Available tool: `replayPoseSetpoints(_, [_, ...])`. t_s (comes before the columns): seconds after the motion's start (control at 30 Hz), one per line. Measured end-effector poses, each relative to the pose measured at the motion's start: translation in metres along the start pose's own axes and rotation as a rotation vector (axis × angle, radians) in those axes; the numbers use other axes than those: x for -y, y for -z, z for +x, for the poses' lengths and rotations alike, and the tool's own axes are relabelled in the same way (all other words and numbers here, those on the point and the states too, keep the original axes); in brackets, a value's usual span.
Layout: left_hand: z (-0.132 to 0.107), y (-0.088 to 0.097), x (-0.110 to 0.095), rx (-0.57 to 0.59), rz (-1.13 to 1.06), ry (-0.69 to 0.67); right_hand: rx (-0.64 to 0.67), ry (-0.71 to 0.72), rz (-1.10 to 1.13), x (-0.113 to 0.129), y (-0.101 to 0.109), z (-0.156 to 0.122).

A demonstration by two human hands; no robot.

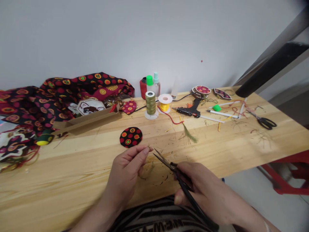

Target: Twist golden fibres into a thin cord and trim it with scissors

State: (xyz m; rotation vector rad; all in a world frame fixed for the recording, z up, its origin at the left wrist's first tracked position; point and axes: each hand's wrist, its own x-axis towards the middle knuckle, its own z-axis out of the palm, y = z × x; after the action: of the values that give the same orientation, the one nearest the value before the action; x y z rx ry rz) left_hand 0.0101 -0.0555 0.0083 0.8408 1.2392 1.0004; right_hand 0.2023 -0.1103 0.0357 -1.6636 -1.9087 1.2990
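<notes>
Scissors come in two pairs in the head view: one black-handled pair [173, 167] is in the right hand [205, 190], nearer the wearer than the single olive thread spool [151, 104] and to its right, its two blades slightly parted and the right fingers curled round the handles. One left hand [127, 170] is nearer than the spool and a little to its left, thumb and forefinger pressed together just beside the blade tips; whatever they pinch is too small to make out. The second pair of scissors [259, 119] lies on the bench [72, 167], far right of the spool. One round patterned disc [131, 137] lies nearer than the spool, to its left. Just right of the spool stands one yellow cord spool [164, 108]; behind it, one green-capped bottle [149, 82], one blue-capped bottle [156, 83] and one red container [143, 90]. Farther right lie one glue gun [189, 111] and, nearer, one olive thread tuft [189, 133]. Left of the spool sits one long cardboard box [94, 120].
</notes>
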Motion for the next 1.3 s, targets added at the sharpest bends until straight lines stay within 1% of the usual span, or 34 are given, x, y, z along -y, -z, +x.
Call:
replayPoseSetpoints(0.3, [-0.005, -0.005, 0.001, 0.093, 0.036, 0.035, -0.036, 0.042, -0.072, 0.002, -0.006, 0.018])
replayPoseSetpoints(0.47, [-0.005, -0.003, 0.002, 0.088, 0.03, 0.033, -0.052, 0.03, -0.092, 0.006, -0.007, 0.022])
replayPoseSetpoints(0.7, [-0.004, -0.003, 0.005, 0.1, 0.005, 0.029, -0.051, 0.0, -0.063, 0.004, -0.008, 0.024])
replayPoseSetpoints(0.8, [-0.003, -0.003, 0.005, 0.079, -0.022, 0.046, -0.068, 0.018, -0.024, 0.002, -0.008, 0.024])
replayPoseSetpoints(0.87, [-0.002, -0.003, 0.004, 0.038, -0.064, 0.048, -0.071, 0.07, 0.008, 0.001, -0.006, 0.022])
replayPoseSetpoints(0.97, [0.002, 0.0, -0.001, -0.041, -0.13, 0.025, -0.009, 0.191, -0.009, 0.002, 0.0, 0.014])
replayPoseSetpoints(1.07, [0.005, 0.003, -0.006, -0.079, -0.185, -0.018, 0.054, 0.267, -0.125, 0.004, 0.009, 0.003])
replayPoseSetpoints(1.1, [0.006, 0.004, -0.007, -0.078, -0.2, -0.034, 0.045, 0.263, -0.169, 0.003, 0.013, 0.0])
replayPoseSetpoints(1.17, [0.007, 0.005, -0.008, -0.068, -0.214, -0.052, -0.016, 0.197, -0.253, -0.005, 0.024, -0.005])
replayPoseSetpoints(1.23, [0.007, 0.005, -0.007, -0.059, -0.208, -0.046, -0.126, 0.063, -0.35, -0.02, 0.037, -0.008])
replayPoseSetpoints(1.3, [0.007, 0.004, -0.005, -0.055, -0.198, -0.031, -0.274, -0.128, -0.487, -0.04, 0.053, -0.008])
